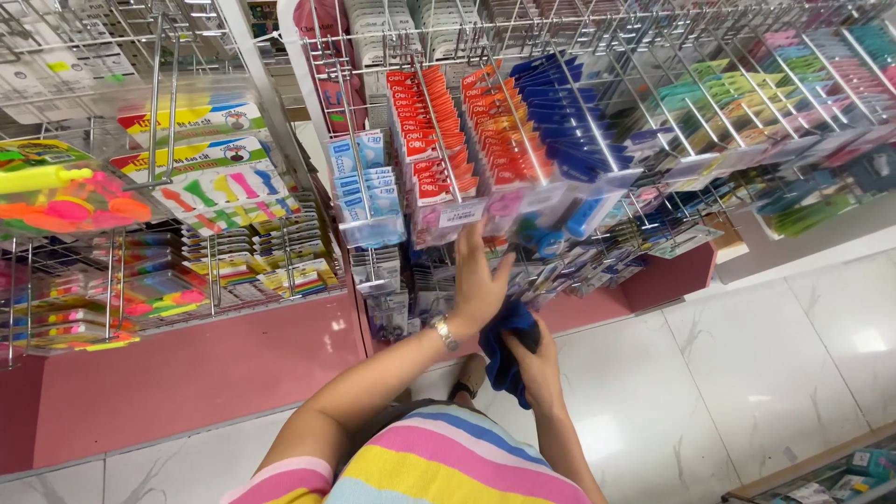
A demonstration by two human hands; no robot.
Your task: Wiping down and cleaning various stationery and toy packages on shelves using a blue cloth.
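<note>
Head view, my read from the remote station. Left hand (478,280): fingers straight and held close together, thumb apart at 2 o'clock, palm flat against the hanging packets (551,271) on the lower hooks of the rack; nothing pinched. A metal wristwatch (443,331) sits on that wrist, at 7 o'clock from the palm.

Right hand (539,366): fingers curled around a dark blue cloth (509,350), thumb side up. The cloth is bunched, part of it hanging below the hand toward 7 o'clock. It sits just under the left hand, touching or nearly touching its heel; I cannot tell which.

Outward from the hands: at 12 o'clock, wire hooks carry rows of red-and-orange carded packs (439,131) and dark blue carded packs (560,112). At 11 o'clock, light blue packets (366,182). At 2 o'clock, green and pink carded packs (747,93) run along further hooks. At 9 o'clock, a wire shelf with bright neon toy packs (65,201). Below the racks, a pink base panel (187,373); at 4 o'clock, white marble-pattern floor tiles (747,373). A striped shirt (448,467) fills 6 o'clock.
</note>
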